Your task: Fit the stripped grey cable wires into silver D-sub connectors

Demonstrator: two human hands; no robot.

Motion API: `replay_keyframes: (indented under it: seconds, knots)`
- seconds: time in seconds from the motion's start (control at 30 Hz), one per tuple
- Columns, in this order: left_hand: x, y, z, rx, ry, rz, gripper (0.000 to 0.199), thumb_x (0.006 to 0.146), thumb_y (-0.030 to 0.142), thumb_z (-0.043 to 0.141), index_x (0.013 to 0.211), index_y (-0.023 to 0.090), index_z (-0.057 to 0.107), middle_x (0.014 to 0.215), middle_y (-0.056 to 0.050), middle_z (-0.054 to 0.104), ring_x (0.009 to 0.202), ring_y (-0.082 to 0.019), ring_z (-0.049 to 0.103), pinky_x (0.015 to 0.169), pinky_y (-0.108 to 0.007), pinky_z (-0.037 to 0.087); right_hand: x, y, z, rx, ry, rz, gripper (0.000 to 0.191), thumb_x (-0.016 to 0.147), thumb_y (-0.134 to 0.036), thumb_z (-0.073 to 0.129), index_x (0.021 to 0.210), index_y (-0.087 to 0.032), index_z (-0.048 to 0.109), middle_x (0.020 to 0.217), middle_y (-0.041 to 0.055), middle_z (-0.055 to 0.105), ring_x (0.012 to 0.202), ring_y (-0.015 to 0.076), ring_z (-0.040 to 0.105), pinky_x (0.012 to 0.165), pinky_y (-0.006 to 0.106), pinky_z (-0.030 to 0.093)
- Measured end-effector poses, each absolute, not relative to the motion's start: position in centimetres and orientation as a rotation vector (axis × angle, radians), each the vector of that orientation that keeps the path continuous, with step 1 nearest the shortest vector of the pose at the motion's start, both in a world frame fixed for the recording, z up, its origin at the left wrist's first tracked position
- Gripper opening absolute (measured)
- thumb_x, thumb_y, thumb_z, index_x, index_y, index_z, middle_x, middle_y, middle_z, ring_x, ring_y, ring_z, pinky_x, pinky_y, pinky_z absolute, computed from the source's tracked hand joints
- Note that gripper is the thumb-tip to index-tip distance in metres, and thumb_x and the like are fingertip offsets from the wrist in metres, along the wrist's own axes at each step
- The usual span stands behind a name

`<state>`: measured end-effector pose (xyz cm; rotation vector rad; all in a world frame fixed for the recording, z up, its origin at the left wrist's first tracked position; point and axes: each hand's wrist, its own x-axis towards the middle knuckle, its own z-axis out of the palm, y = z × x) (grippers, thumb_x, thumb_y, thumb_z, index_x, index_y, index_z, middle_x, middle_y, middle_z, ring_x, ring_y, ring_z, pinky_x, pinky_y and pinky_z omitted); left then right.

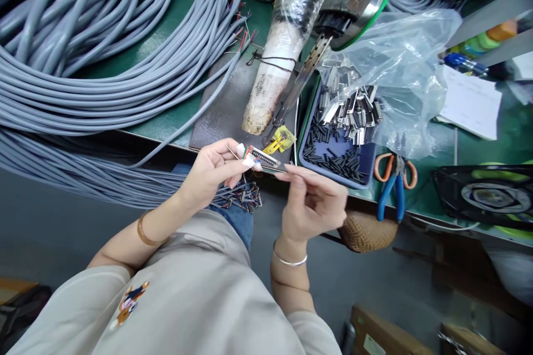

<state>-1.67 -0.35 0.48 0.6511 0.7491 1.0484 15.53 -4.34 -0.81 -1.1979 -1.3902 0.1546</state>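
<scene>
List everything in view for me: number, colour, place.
Cables: many, grey, left
Connector: one, silver, centre
Bench: one, green, upper half
Tray: one, blue, bench
Metal connectors: many, silver, at tray
Short tubes: many, black, tray
Plastic bag: one, clear, upper right
Wrapped tube: one, white-black, centre
Pliers: count unclear, blue-orange, right
Paper stack: one, white, right
Shirt: one, beige, bottom
Left fingers: several, white-tipped, on connector
Right fingers: several, bare, near connector

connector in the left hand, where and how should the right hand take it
Pinch the slim connector by its free end, probably from the right: it juts from the left hand toward the right hand, with coloured wires at its other end.
</scene>
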Motion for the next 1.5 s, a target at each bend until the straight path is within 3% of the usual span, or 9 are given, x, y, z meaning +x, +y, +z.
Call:
replay_keyframes:
  seconds: [0.07,0.13,0.33,0.47,0.73,0.97,1.37,1.5]
  knots:
    - [-1.7,-0.4,0.6,0.650,0.752,1.039,0.028,0.071,0.029,0.086,0.077,0.016,0.062,0.072,-0.004,0.077,0.042,-0.003,0.046,0.040,-0.017,0.035,15.4,-4.4,-1.4,-1.221,-1.467,0.244,0.013,0.091,-0.013,0.072,0.099,-0.023,0.067,0.102,0.0037,0.079,0.091,0.0204,0.080,0.074,0.034,0.067]
    - [-1.5,-0.4,0.4,0.664,0.777,1.032,0.028,0.071,0.030,0.087,0.077,0.016,0.064,0.069,-0.003,0.074,0.042,-0.004,0.047,0.041,-0.016,0.036,15.3,-4.3,-1.7,-1.242,-1.495,0.351,0.011,0.091,-0.013,0.072,0.095,-0.023,0.067,0.106,0.0046,0.078,0.098,0.0206,0.078,0.079,0.035,0.067]
    - [-0.6,-0.5,-0.4,0.811,0.960,1.085,0.025,0.072,0.027,0.085,0.075,0.016,0.063,0.059,0.004,0.062,0.039,-0.003,0.045,0.038,-0.016,0.034,15.0,-3.5,-1.9,-1.210,-1.562,0.209,0.020,0.088,-0.007,0.073,0.097,-0.024,0.069,0.104,0.0023,0.079,0.094,0.0170,0.078,0.084,0.033,0.066]
    - [0.0,-0.1,-0.3,0.858,0.994,1.192,0.026,0.072,0.025,0.083,0.071,0.017,0.058,0.065,0.004,0.063,0.040,-0.001,0.039,0.038,-0.016,0.031,15.0,-3.2,-2.1,-1.207,-1.567,0.236,0.018,0.088,-0.008,0.072,0.094,-0.024,0.065,0.108,0.0036,0.079,0.097,0.0172,0.078,0.084,0.033,0.066]
    - [0.7,0.4,0.0,0.972,1.067,1.327,0.016,0.072,0.018,0.078,0.071,0.016,0.062,0.071,0.001,0.066,0.059,-0.006,0.056,0.054,-0.015,0.047,15.1,-2.4,-1.6,-1.182,-1.590,0.215,0.017,0.088,-0.009,0.070,0.091,-0.024,0.063,0.109,0.0034,0.080,0.097,0.0177,0.078,0.083,0.034,0.067]
    - [0.8,0.5,-0.2,1.031,1.123,1.364,0.017,0.073,0.016,0.077,0.069,0.017,0.060,0.066,0.004,0.062,0.053,-0.003,0.050,0.049,-0.014,0.040,15.2,-1.9,-1.3,-1.188,-1.615,0.173,0.016,0.089,-0.010,0.071,0.090,-0.024,0.063,0.107,0.0030,0.080,0.094,0.0179,0.078,0.079,0.034,0.066]
    - [0.4,0.5,-0.1,1.062,1.119,1.289,0.016,0.072,0.019,0.078,0.069,0.017,0.063,0.071,0.001,0.067,0.061,-0.007,0.059,0.056,-0.016,0.050,15.3,-2.2,-1.1,-1.182,-1.694,0.036,0.021,0.085,-0.008,0.075,0.089,-0.024,0.063,0.108,0.0035,0.081,0.090,0.0164,0.078,0.077,0.029,0.065]
    - [0.1,0.3,-0.1,1.021,1.077,1.236,0.015,0.071,0.017,0.079,0.071,0.016,0.064,0.073,0.000,0.068,0.057,-0.005,0.056,0.052,-0.015,0.045,15.4,-2.4,-1.2,-1.204,-1.639,0.112,0.018,0.088,-0.009,0.073,0.089,-0.024,0.064,0.104,0.0024,0.081,0.090,0.0167,0.078,0.078,0.031,0.065]
